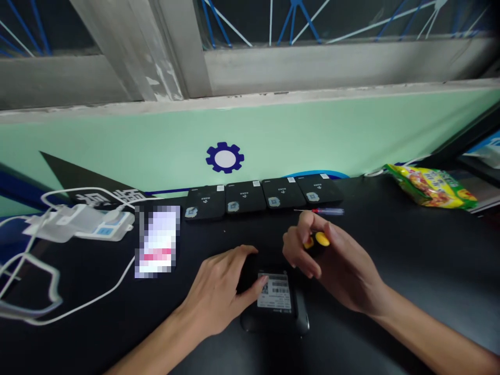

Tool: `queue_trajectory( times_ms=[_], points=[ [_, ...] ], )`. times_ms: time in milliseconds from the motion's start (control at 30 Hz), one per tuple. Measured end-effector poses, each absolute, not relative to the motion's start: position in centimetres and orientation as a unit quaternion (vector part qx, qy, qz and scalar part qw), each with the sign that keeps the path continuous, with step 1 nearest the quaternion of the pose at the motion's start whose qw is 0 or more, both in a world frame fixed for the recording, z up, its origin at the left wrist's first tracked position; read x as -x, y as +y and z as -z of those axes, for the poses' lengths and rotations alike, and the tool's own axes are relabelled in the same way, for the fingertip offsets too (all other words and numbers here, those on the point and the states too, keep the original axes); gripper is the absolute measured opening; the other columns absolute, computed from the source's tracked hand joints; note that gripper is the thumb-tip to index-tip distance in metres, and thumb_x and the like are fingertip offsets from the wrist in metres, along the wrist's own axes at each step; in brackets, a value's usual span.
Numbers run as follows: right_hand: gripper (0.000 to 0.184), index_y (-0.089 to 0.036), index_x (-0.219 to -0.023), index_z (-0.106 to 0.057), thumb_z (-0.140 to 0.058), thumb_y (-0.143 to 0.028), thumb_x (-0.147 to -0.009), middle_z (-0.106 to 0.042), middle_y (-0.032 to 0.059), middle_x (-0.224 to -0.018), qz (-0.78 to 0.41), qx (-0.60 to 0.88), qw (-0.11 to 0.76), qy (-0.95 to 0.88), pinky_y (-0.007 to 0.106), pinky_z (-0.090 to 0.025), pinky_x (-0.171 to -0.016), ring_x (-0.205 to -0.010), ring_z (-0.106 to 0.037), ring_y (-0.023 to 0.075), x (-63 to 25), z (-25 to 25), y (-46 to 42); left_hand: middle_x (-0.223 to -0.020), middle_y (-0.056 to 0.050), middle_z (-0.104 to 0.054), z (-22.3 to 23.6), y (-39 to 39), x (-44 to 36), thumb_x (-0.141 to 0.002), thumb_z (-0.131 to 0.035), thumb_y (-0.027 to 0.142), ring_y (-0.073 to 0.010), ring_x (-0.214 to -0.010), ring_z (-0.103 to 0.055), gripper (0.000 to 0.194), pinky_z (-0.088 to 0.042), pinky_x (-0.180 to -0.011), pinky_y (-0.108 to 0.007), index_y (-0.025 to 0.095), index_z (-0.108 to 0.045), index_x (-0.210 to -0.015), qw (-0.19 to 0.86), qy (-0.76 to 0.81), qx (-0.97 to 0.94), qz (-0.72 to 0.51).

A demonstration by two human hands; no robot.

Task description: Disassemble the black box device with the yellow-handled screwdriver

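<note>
On the dark table in front of me lies a black rectangular device (269,320) with a white printed label (275,292) carrying barcodes and a QR code. My left hand (224,284) grips its left side, thumb on the label's edge and fingers curled over the far left corner. Above and to the right of the device, my right hand (332,260) is closed around a short yellow-and-black tool handle (322,239). Its yellow round end shows between thumb and fingers; the rest is hidden by the hand.
Several flat black boxes (244,197) stand in a row along the wall. A thin screwdriver (328,211) with a clear handle lies before them. A phone with a blurred screen (158,242), a white power strip (103,224) with cables, and a yellow-green snack bag (433,187) flank them.
</note>
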State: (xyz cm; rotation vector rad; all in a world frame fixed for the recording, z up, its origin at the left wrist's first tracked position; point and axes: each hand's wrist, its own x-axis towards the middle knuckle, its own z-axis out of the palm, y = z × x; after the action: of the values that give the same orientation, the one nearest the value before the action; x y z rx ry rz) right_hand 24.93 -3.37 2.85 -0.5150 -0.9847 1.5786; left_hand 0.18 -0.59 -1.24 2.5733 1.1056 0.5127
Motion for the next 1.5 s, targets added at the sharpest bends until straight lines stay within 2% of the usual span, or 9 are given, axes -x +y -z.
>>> queue_trajectory(
  times_ms=[133, 233, 367, 600, 800, 967, 1167, 1333, 1500],
  points=[
    [0.071, -0.019, -0.075, -0.068, -0.025, -0.055, -0.118, -0.038, -0.0018, -0.057, -0.673, 0.221, 0.547, -0.445, 0.038, -0.026, -0.067, -0.059, -0.03, 0.0185, -25.2, -2.6, -3.0, -0.097, -0.004, -0.075, 1.2, -0.5, -0.3, -0.107, -0.062, 0.045, -0.024, -0.08, -0.076, 0.038, -0.062, -0.071, -0.037, 0.021, -0.058, -0.136, 0.151, 0.388, -0.893, -0.173],
    [0.056, -0.02, -0.093, -0.066, -0.041, -0.067, -0.11, -0.037, -0.0041, -0.064, -0.693, 0.217, 0.536, -0.43, 0.037, -0.026, -0.068, -0.061, -0.027, 0.0178, -25.3, -2.7, -3.0, -0.095, -0.004, -0.074, 1.3, -0.4, -0.3, -0.108, -0.06, 0.046, -0.0242, -0.081, -0.076, 0.038, -0.063, -0.073, -0.039, 0.021, -0.057, -0.136, 0.148, 0.385, -0.894, -0.178],
    [0.03, -0.023, -0.096, -0.059, -0.066, -0.052, -0.1, -0.044, -0.0025, -0.069, -0.688, 0.209, 0.548, -0.427, 0.036, -0.027, -0.067, -0.064, -0.031, 0.0185, -25.3, -3.1, -3.0, -0.094, -0.004, -0.074, 1.2, -0.5, -0.4, -0.108, -0.06, 0.047, -0.0232, -0.077, -0.074, 0.038, -0.063, -0.074, -0.04, 0.02, -0.057, -0.136, 0.153, 0.386, -0.895, -0.165],
    [0.07, -0.019, -0.082, -0.075, -0.028, -0.056, -0.118, -0.039, 0.0, -0.064, -0.668, 0.232, 0.557, -0.436, 0.038, -0.027, -0.069, -0.063, -0.031, 0.02, -25.4, -3.0, -2.8, -0.103, -0.005, -0.077, 1.0, -0.4, -0.4, -0.107, -0.062, 0.043, -0.0231, -0.077, -0.074, 0.035, -0.06, -0.072, -0.039, 0.022, -0.056, -0.135, 0.169, 0.387, -0.893, -0.157],
    [0.035, -0.023, -0.094, -0.067, -0.061, -0.056, -0.104, -0.039, -0.0029, -0.064, -0.692, 0.204, 0.555, -0.414, 0.037, -0.026, -0.068, -0.063, -0.026, 0.0194, -25.1, -3.2, -3.0, -0.109, -0.005, -0.078, 1.1, -0.5, -0.5, -0.108, -0.062, 0.045, -0.0237, -0.079, -0.075, 0.035, -0.059, -0.073, -0.038, 0.023, -0.057, -0.134, 0.173, 0.393, -0.889, -0.162],
    [0.067, -0.02, -0.077, -0.071, -0.03, -0.056, -0.117, -0.033, -0.0019, -0.057, -0.687, 0.222, 0.556, -0.413, 0.039, -0.026, -0.069, -0.063, -0.027, 0.0206, -25.1, -3.0, -2.8, -0.11, -0.005, -0.078, 1.0, -0.5, -0.5, -0.108, -0.061, 0.045, -0.0235, -0.079, -0.075, 0.034, -0.058, -0.073, -0.038, 0.023, -0.057, -0.135, 0.184, 0.391, -0.889, -0.149],
    [0.042, -0.023, -0.094, -0.067, -0.056, -0.061, -0.107, -0.037, -0.0035, -0.062, -0.691, 0.209, 0.563, -0.402, 0.037, -0.027, -0.068, -0.062, -0.025, 0.0191, -25.1, -3.1, -3.1, -0.111, -0.006, -0.078, 1.0, -0.5, -0.5, -0.109, -0.061, 0.045, -0.0233, -0.077, -0.074, 0.034, -0.059, -0.071, -0.039, 0.023, -0.057, -0.134, 0.173, 0.389, -0.893, -0.149],
    [0.071, -0.023, -0.072, -0.066, -0.03, -0.066, -0.115, -0.036, -0.0009, -0.056, -0.678, 0.21, 0.565, -0.419, 0.039, -0.027, -0.068, -0.061, -0.028, 0.0208, -25.1, -3.3, -3.2, -0.107, -0.006, -0.076, 0.9, -0.5, -0.6, -0.107, -0.062, 0.043, -0.0212, -0.074, -0.072, 0.035, -0.06, -0.07, -0.038, 0.021, -0.059, -0.134, 0.167, 0.389, -0.892, -0.159],
    [0.074, -0.024, -0.065, -0.062, -0.034, -0.074, -0.11, -0.027, -0.0025, -0.056, -0.677, 0.198, 0.61, -0.36, 0.039, -0.03, -0.069, -0.059, -0.024, 0.0201, -25.6, -4.5, -2.8, -0.104, -0.005, -0.07, 0.7, -0.7, -0.6, -0.106, -0.063, 0.04, -0.0211, -0.077, -0.07, 0.033, -0.058, -0.066, -0.035, 0.022, -0.059, -0.133, 0.148, 0.392, -0.891, -0.176]
  ],
)
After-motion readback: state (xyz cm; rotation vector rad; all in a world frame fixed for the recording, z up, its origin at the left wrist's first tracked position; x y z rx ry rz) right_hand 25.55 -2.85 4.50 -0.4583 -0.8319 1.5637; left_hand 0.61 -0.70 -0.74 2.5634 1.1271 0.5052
